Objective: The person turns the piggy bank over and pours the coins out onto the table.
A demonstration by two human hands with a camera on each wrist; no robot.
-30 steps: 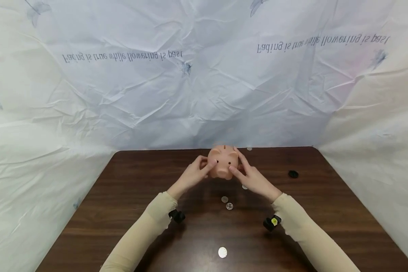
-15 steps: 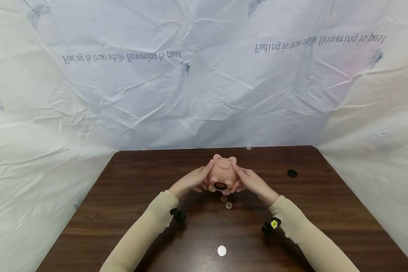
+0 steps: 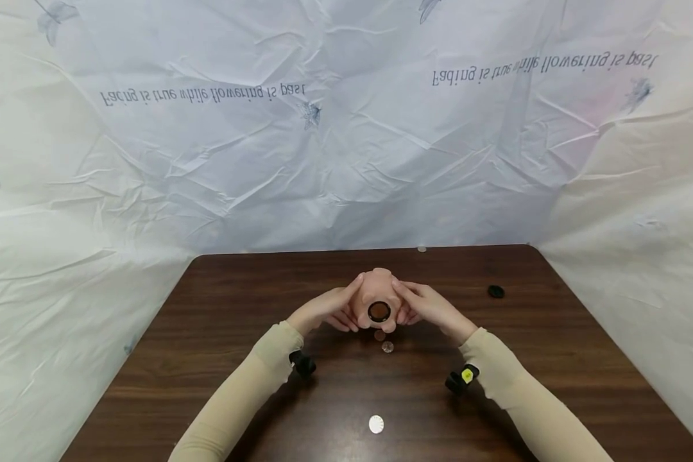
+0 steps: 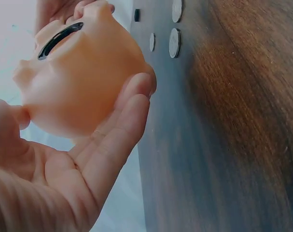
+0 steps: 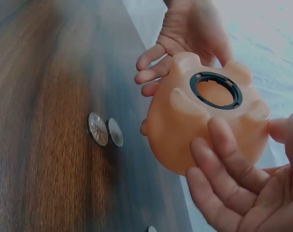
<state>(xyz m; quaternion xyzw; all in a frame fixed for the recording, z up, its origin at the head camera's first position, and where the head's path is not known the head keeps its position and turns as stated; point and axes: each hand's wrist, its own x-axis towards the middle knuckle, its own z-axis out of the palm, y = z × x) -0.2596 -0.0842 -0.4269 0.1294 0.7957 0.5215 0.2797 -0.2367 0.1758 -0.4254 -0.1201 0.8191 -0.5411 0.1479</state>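
A pink piggy bank (image 3: 375,289) is held above the table between both hands, its underside turned toward the head camera. In the right wrist view its round belly hole, edged with a black ring (image 5: 237,99), stands uncovered among the stubby feet. My left hand (image 3: 328,307) grips the bank's left side, thumb near the top and fingers beneath. On the other side my right hand (image 3: 433,309) grips it with curled fingers and thumb. Two coins, one of them a silver coin (image 3: 387,347), lie on the table just below the bank.
Another coin (image 3: 376,424) lies near the front of the dark wooden table (image 3: 208,359), and one more coin (image 3: 421,249) sits at the back edge. A round black cap (image 3: 496,291) rests at the right. White printed sheeting (image 3: 335,160) surrounds the table on the back and sides.
The piggy bank has been tipped from face-forward to belly-forward, bringing its open hole into view. Both hands have turned and lowered with it. The coins and cap stay in place.
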